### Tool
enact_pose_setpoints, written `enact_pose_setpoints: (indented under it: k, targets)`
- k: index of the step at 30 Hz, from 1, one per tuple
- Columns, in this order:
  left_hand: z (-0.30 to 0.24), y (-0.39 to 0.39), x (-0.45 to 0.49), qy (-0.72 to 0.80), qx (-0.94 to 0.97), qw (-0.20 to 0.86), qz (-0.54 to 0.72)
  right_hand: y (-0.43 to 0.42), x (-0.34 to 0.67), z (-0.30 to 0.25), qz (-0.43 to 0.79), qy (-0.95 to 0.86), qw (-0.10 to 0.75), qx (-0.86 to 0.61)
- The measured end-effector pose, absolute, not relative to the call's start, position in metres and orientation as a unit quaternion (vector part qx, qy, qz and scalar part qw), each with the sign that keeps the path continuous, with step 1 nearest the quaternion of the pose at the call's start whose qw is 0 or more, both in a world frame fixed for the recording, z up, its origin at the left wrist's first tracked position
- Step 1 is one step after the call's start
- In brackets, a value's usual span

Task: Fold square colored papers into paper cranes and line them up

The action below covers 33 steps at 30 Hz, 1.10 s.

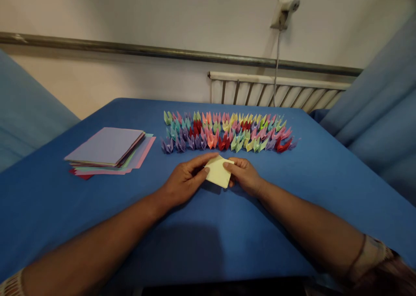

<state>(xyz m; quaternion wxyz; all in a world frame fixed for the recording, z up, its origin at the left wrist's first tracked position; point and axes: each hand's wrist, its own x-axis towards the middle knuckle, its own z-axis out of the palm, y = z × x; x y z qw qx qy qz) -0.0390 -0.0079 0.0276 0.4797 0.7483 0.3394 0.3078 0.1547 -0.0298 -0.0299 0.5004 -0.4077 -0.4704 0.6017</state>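
Observation:
A small folded square of pale yellow paper (218,171) is held just above the blue table (208,239) between both hands. My left hand (183,181) pinches its left edge with thumb and fingers. My right hand (244,174) grips its right edge, fingers curled round it. Behind the hands, several rows of small folded paper figures (227,132) in many colours stand on the table. A stack of flat coloured paper sheets (110,151), lilac on top, lies to the left of my left hand.
Blue cushions or curtains flank the table at left (29,118) and right (380,105). Behind the table are a white slatted rail (276,90), a metal wall bar (162,52) and a wall fitting with a cord (284,11).

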Motion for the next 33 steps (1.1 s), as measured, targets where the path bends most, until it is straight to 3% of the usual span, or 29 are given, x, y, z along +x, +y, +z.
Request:
enact_pose_setpoints:
  k: [7,16,33]
  targets:
    - [0.014,-0.001,-0.038,0.359,0.635,0.623,0.283,-0.030,0.155,-0.030,0.606,-0.484,0.498,-0.389]
    - [0.013,0.004,-0.033,0.400,0.482,0.682,0.377,-0.034,0.158,-0.026,0.609,-0.508,0.518,-0.321]
    - [0.009,0.004,-0.034,0.409,0.541,0.635,0.368,-0.029,0.156,-0.029,0.588,-0.520,0.514,-0.346]
